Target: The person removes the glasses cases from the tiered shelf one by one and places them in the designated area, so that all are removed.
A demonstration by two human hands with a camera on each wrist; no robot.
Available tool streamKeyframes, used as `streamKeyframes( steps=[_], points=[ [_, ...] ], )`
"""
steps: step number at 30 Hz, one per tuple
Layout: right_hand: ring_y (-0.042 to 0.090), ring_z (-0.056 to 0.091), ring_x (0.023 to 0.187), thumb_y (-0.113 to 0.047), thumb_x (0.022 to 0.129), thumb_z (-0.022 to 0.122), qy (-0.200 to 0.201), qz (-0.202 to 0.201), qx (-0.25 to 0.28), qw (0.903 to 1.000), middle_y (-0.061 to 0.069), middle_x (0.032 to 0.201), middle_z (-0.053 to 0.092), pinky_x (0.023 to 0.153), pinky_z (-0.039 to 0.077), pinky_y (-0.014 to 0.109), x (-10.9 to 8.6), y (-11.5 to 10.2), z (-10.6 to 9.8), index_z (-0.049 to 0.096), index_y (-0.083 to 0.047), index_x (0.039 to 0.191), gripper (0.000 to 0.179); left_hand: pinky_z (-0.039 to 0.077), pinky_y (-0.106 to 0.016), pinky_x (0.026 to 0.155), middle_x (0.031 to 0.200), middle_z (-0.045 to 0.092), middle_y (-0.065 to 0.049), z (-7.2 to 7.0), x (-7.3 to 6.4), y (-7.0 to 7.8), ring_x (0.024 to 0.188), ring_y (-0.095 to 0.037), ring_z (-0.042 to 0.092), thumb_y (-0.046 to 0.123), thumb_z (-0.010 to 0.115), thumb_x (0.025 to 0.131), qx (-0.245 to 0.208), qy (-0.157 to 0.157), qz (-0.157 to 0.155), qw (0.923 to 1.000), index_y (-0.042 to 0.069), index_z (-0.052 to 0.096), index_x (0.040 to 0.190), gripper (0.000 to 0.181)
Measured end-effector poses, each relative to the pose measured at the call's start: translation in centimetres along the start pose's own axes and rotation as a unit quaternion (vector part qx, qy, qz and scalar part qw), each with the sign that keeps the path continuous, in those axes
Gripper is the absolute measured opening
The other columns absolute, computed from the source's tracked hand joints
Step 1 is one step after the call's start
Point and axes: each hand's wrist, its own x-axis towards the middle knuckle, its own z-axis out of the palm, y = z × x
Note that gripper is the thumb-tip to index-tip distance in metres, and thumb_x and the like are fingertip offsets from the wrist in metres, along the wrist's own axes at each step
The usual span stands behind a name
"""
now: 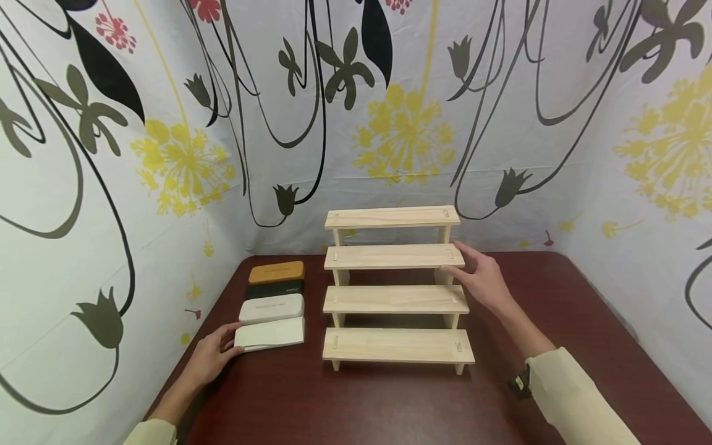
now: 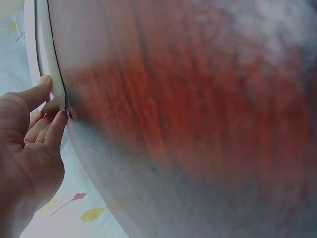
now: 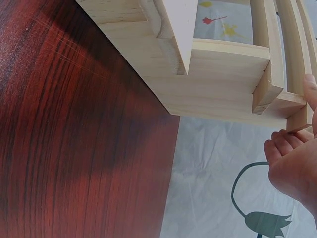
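A four-step stand of pale bare wood [image 1: 396, 300] stands upright on the dark red table, its steps rising toward the back. My right hand [image 1: 486, 278] grips the right end of the second step from the top, thumb at the front edge; the right wrist view shows that hand [image 3: 294, 161] at the stand's end. To the left of the stand, my left hand [image 1: 210, 353] pinches the left end of a flat cream case [image 1: 269, 334]. Close up, the left hand [image 2: 37, 131] has thumb and fingertips on the corner of the cream case [image 2: 51, 59].
Behind the cream case lie a white case [image 1: 272, 308], a black case [image 1: 275, 288] and a tan case [image 1: 276, 272] in a row. The dark red table [image 1: 389, 408] backs onto a flower-printed cloth [image 1: 345, 148], which also hangs along both sides.
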Motion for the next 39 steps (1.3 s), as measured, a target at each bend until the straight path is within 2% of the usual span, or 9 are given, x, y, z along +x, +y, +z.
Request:
streamKeyframes(
  steps=[14,27,35,37,39],
  points=[
    [0.047,0.057,0.135,-0.037,0.099,0.078,0.000,0.006,0.006,1.0000,0.028,0.160,0.045,0.105,0.052,0.062,0.0,0.0,0.2,0.038,-0.003,0.164,0.084,0.060,-0.042,0.096,0.146,0.057,-0.034,0.0,-0.1,-0.4,0.129,-0.047,0.061,0.006,0.081,0.094,0.014,0.009,0.004,0.9999,-0.002,0.057,0.147,0.059],
    [0.045,0.060,0.133,-0.039,0.100,0.078,0.007,0.007,0.002,1.0000,0.026,0.159,0.047,0.102,0.054,0.061,-0.5,-0.1,0.5,0.038,-0.006,0.165,0.083,0.060,-0.044,0.095,0.145,0.058,-0.032,-0.2,-0.3,-0.2,0.129,-0.047,0.062,0.008,0.082,0.094,0.021,0.017,0.010,0.9996,-0.003,0.059,0.146,0.058],
    [0.045,0.047,0.145,-0.043,0.105,0.069,0.015,-0.005,-0.008,0.9998,0.022,0.164,0.042,0.112,0.045,0.063,-1.1,0.1,0.3,0.039,-0.008,0.165,0.076,0.056,-0.045,0.100,0.142,0.063,-0.028,-0.4,-0.1,0.7,0.128,-0.045,0.063,0.006,0.080,0.096,-0.003,0.043,0.006,0.9991,-0.006,0.060,0.143,0.053],
    [0.045,0.045,0.146,-0.043,0.106,0.068,0.018,-0.004,-0.005,0.9998,0.020,0.164,0.042,0.114,0.043,0.063,-1.4,0.1,0.3,0.040,-0.008,0.164,0.074,0.056,-0.042,0.101,0.141,0.064,-0.027,-0.4,0.0,0.9,0.129,-0.044,0.063,0.006,0.079,0.097,-0.010,0.050,0.009,0.9986,-0.006,0.060,0.143,0.052],
    [0.045,0.046,0.146,-0.043,0.107,0.066,0.019,-0.003,-0.003,0.9998,0.020,0.164,0.043,0.114,0.043,0.064,-1.7,0.2,0.2,0.040,-0.008,0.164,0.072,0.056,-0.034,0.102,0.141,0.064,-0.026,-0.4,0.3,1.1,0.129,-0.043,0.063,0.007,0.078,0.098,-0.021,0.056,0.013,0.9982,-0.006,0.059,0.144,0.052]
  ],
)
